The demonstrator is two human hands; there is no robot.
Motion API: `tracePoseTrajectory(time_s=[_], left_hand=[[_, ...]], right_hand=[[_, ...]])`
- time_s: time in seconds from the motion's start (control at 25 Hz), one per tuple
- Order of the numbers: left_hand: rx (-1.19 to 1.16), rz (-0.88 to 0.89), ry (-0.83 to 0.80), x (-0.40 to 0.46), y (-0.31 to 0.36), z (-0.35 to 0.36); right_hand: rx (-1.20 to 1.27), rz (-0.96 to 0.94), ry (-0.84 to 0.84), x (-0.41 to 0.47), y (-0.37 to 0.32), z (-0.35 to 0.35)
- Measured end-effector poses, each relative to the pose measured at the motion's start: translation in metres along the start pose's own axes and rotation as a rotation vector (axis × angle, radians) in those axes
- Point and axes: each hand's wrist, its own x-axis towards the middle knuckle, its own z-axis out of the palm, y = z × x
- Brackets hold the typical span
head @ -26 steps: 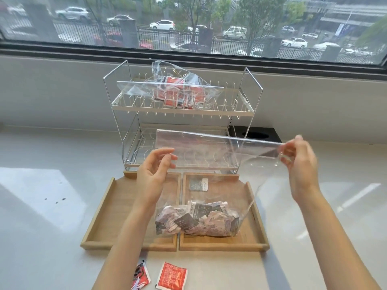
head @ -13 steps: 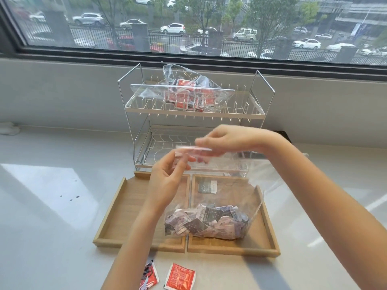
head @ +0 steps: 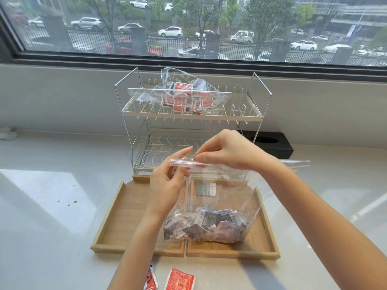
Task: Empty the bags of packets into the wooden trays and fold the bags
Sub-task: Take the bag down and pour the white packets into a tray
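I've brought my right hand [head: 226,151] across from the bag's far corner to meet my left hand [head: 167,185], both grips now pinching the zip strip of the clear bag [head: 226,197] of packets [head: 204,227] over the right wooden tray [head: 270,243], likely to open it.

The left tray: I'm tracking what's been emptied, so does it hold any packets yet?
Empty. The left tray shows only bare wood, while the purple packets sit inside the bag that both hands pinch at its top.
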Motion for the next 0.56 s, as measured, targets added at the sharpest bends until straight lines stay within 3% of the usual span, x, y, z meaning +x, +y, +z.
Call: tracePoseTrajectory(time_s=[0.16,0.32,0.44,0.56], left_hand=[[0.009,-0.015,0.024,0.002,-0.003,-0.001],[-0.032,-0.058,0.091,-0.002,-0.008,-0.01],[-0.03,-0.057,0.085,-0.002,-0.009,-0.011],[-0.036,-0.049,0.089,-0.001,-0.008,-0.008]], right_hand=[[-0.022,-0.09,0.165,-0.005,-0.005,0.003],[0.188,-0.189,0.341,-0.006,-0.007,-0.021],[0.23,-0.204,0.309,-0.006,-0.005,-0.027],[0.336,-0.089,0.168,-0.002,0.004,-0.024]])
